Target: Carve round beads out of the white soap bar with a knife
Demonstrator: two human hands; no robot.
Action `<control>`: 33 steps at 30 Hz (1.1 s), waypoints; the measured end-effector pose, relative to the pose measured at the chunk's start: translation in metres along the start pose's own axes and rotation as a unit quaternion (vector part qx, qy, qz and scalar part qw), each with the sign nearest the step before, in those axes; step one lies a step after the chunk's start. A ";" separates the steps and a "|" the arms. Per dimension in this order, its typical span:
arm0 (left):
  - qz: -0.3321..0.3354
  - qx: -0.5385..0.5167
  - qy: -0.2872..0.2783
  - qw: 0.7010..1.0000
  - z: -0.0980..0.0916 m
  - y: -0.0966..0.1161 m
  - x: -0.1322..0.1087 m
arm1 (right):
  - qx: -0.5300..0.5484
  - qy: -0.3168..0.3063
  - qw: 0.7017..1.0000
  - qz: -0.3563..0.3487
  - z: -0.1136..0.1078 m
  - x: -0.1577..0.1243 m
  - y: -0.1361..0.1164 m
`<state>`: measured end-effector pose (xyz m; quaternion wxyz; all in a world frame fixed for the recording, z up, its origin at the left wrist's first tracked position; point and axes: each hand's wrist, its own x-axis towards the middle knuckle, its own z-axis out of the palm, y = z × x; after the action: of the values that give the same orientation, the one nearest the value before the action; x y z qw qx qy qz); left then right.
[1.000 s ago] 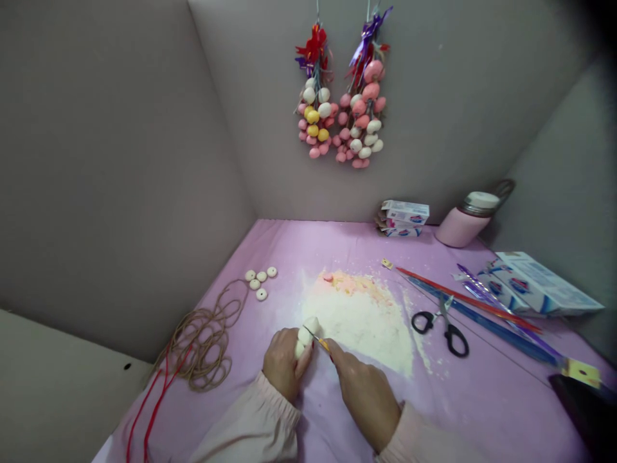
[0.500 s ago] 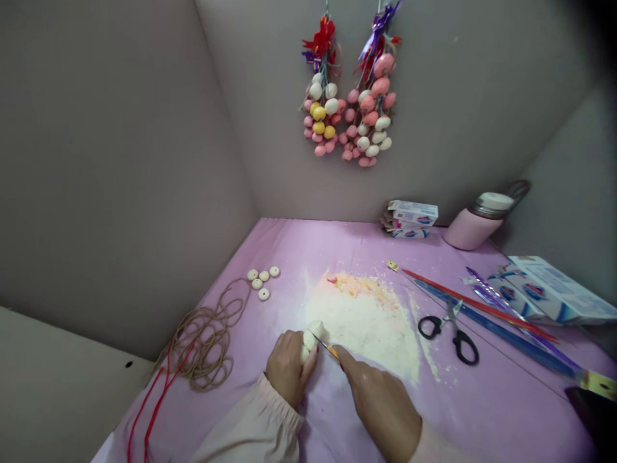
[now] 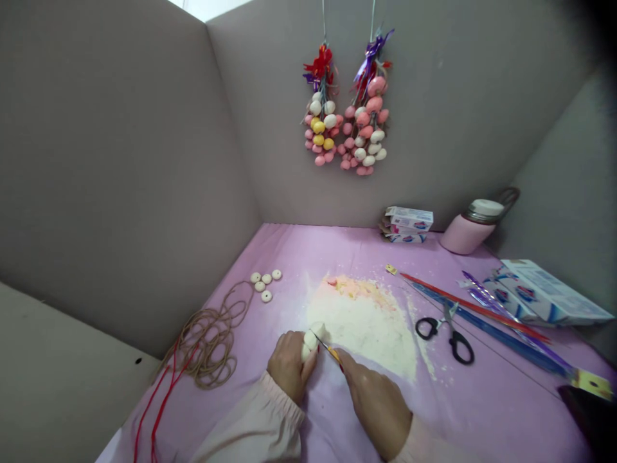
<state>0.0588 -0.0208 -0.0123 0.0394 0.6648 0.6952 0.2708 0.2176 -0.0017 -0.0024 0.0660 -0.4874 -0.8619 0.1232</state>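
My left hand is closed around a white, rounded piece of carved soap low over the table. In my right hand is a small knife with a yellow-orange handle, its thin blade touching the soap's near right side. White shavings lie spread beyond both hands, with a pink and yellow patch of shavings along the far edge. My fingers cover part of the soap and most of the knife's handle.
Brown cord with red strings lies left, below several white beads. Black-handled scissors, ribbons and soap boxes are at right. Small boxes and a pink jar stand behind. Bead bunches hang on the wall.
The camera view has tilted slightly upward, and more of the wall's top shows. Both hands keep nearly the same place, with the knife blade still against the soap.
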 end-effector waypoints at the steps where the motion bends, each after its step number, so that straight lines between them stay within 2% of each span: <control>1: -0.003 -0.003 -0.002 1.000 0.000 0.000 0.000 | 0.002 0.002 1.000 0.002 0.000 -0.002 0.001; 12: -0.022 -0.005 -0.025 0.999 0.000 -0.002 0.002 | -0.043 -0.040 0.998 -0.007 -0.006 -0.001 0.005; 18: -0.014 -0.007 -0.018 1.000 0.001 -0.002 0.003 | -0.034 -0.021 0.999 -0.002 0.005 0.009 -0.001; 25: -0.070 -0.071 -0.008 0.995 0.000 -0.008 0.005 | 0.026 0.014 0.999 -0.019 0.007 0.008 0.001; 33: -0.098 -0.064 0.001 0.993 0.000 -0.010 0.006 | 0.021 0.010 1.000 -0.011 0.013 0.003 0.007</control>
<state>0.0489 -0.0147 -0.0147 0.1074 0.5893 0.7382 0.3102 0.2190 0.0025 -0.0171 0.0862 -0.4772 -0.8640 0.1355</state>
